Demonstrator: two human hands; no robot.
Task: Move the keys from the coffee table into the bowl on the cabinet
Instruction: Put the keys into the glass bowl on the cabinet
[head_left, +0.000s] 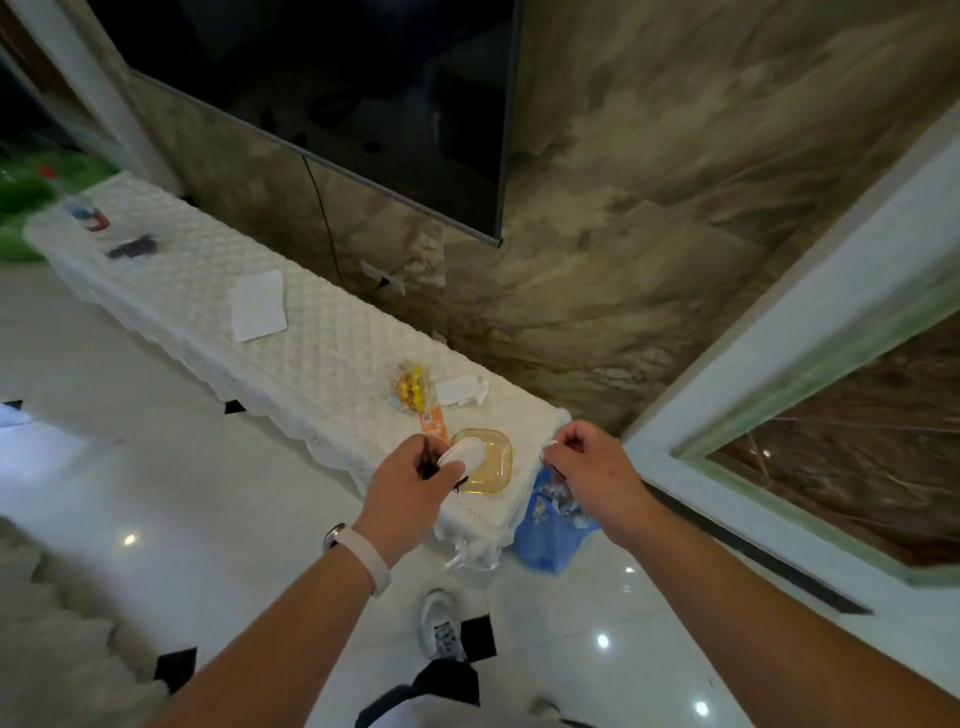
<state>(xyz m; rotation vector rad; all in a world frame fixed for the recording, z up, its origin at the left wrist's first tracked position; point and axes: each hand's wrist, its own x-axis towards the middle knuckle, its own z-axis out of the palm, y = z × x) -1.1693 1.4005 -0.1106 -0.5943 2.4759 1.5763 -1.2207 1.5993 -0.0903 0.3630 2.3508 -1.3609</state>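
A shallow amber glass bowl (491, 460) sits near the right end of the long cabinet (311, 353), which is covered with a white quilted cloth. My left hand (410, 480) hovers at the bowl's left rim, closed around a white key fob (460, 451) with dark parts hanging from it. My right hand (587, 462) is just right of the bowl, above the cabinet's end, with fingers curled around a small pale item; what it is cannot be told.
A snack packet (410, 392), an orange card (434, 422) and crumpled paper (460, 389) lie behind the bowl. A white sheet (258, 313) and dark items rest further left. A blue bin bag (553, 525) stands by the cabinet's end. A wall TV (337, 88) hangs above.
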